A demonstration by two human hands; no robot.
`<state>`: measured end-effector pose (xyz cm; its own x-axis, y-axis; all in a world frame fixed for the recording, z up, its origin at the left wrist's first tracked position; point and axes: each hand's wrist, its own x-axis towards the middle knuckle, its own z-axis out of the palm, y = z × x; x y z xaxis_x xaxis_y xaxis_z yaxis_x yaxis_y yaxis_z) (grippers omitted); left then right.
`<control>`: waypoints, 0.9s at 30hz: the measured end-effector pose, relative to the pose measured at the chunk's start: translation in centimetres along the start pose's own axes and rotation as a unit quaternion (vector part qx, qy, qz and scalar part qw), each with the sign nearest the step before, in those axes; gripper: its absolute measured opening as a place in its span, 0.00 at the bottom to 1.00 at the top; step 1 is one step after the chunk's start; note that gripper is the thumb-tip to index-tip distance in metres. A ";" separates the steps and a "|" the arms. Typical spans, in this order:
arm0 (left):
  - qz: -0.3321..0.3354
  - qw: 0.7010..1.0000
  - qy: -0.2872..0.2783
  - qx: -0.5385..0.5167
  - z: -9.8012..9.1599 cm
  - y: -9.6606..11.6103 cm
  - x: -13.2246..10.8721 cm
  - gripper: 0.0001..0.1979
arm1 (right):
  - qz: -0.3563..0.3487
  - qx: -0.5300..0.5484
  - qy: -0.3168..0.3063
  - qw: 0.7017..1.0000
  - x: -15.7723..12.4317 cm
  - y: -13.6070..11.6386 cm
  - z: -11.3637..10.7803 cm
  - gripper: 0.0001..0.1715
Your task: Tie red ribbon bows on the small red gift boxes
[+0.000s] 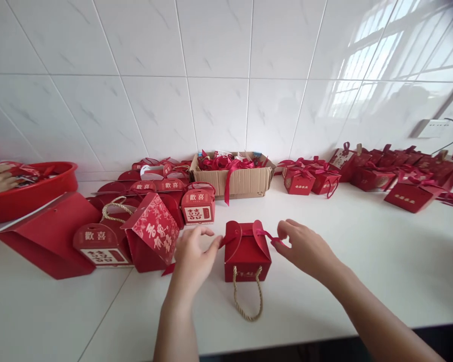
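A red gift box (246, 251) with curved top flaps stands upright on the white table in front of me. Its twisted rope handle (248, 318) hangs down over the near side onto the table. A dark red ribbon (265, 234) threads through the flaps and runs out to both sides. On the left, my left hand (197, 254) pinches one end of it between thumb and fingers, close to the box. The other end is pinched in my right hand (298, 246), just right of the box.
Behind stands a cardboard box (232, 185) full of red ribbons. Several red gift boxes (105, 246) crowd the left, more tied boxes (413, 195) the right. At far left another person's hand (0, 178) is over a red basin (60, 183). A tiled wall (219, 50) closes the back.
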<state>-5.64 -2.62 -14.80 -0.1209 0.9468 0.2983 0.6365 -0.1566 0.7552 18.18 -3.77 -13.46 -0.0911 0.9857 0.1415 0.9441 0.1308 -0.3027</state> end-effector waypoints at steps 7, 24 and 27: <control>-0.066 0.963 -0.263 -0.008 -2.4 0.2 -2.4 0.16 | 0.033 0.367 -0.143 0.919 -4.2 1.0 3.3 0.15; -0.071 0.957 -0.001 -0.280 -2.4 1.8 -0.5 0.15 | 0.103 0.705 0.145 0.687 -0.8 0.3 2.5 0.22; -0.043 0.929 0.051 -0.365 -3.6 3.7 0.5 0.16 | 0.064 0.682 0.190 0.703 0.6 0.7 -0.2 0.19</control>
<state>-6.09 -3.77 -9.79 -0.2428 0.9387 0.2448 -0.0603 -0.2664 0.9620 18.81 -3.07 -13.37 0.3029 0.9331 0.1937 -0.2690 0.2787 -0.9219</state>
